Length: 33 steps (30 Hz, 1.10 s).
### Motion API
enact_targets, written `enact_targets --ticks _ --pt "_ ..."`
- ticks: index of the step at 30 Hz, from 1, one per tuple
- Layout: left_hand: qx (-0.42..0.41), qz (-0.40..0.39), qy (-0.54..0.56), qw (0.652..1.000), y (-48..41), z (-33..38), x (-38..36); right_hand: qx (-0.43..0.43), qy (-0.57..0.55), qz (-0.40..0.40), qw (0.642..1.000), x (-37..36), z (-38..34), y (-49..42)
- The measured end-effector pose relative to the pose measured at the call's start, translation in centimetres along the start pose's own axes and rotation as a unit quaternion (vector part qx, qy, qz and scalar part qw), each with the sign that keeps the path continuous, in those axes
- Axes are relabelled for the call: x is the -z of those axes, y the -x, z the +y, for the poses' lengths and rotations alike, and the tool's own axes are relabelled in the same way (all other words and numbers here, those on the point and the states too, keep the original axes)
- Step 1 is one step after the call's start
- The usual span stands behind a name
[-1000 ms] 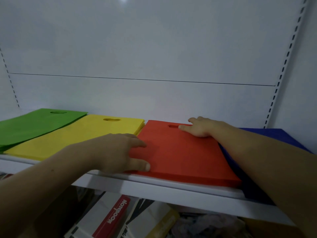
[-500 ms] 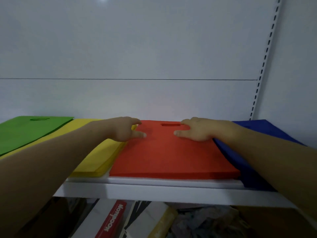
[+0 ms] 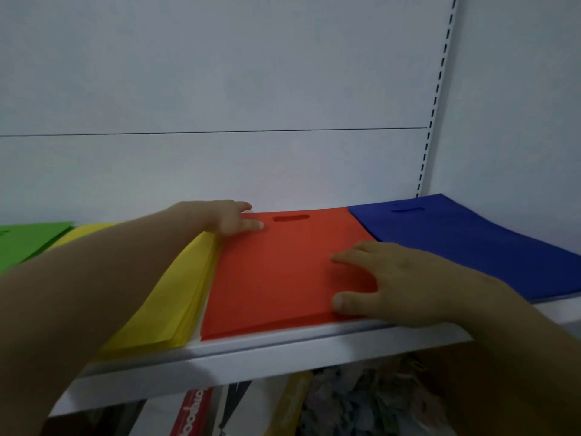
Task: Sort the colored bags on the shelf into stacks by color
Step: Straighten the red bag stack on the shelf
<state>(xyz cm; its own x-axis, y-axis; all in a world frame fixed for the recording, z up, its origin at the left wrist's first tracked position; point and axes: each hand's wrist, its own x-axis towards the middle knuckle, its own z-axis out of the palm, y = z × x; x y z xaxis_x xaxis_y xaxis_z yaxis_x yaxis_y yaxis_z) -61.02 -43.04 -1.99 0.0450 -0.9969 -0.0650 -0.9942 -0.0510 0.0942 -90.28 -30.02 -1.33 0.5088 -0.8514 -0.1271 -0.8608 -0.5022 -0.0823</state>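
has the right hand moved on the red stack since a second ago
Yes. The right hand has come from beside the handle slot at the back of the red stack toward its near right corner by the shelf edge.

A pale grey-white back panel (image 3: pixel 220 73) is seen across the upper frame, crossed by a thin dark seam (image 3: pixel 220 132). At two o'clock a slotted upright (image 3: pixel 435 99) is fixed where the back meets a plain side wall (image 3: pixel 518 89). A white shelf edge (image 3: pixel 251 363) is run across at six o'clock. Beneath it, a dim jumble of boxes and packets (image 3: pixel 220 413) is made out, too dark to identify. The light is soft and even.
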Motion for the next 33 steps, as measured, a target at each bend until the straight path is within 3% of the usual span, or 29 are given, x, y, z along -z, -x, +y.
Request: enact_targets --ticks 13,33 --pt "-0.004 -0.03 0.015 0.999 -2.4 0.1 -0.6 -0.012 0.034 -0.013 0.999 -1.8 0.0 0.2" --pt "0.005 -0.026 0.03 0.999 -3.4 0.1 -1.0 -0.013 0.013 0.049 0.999 -3.4 0.4 0.0"
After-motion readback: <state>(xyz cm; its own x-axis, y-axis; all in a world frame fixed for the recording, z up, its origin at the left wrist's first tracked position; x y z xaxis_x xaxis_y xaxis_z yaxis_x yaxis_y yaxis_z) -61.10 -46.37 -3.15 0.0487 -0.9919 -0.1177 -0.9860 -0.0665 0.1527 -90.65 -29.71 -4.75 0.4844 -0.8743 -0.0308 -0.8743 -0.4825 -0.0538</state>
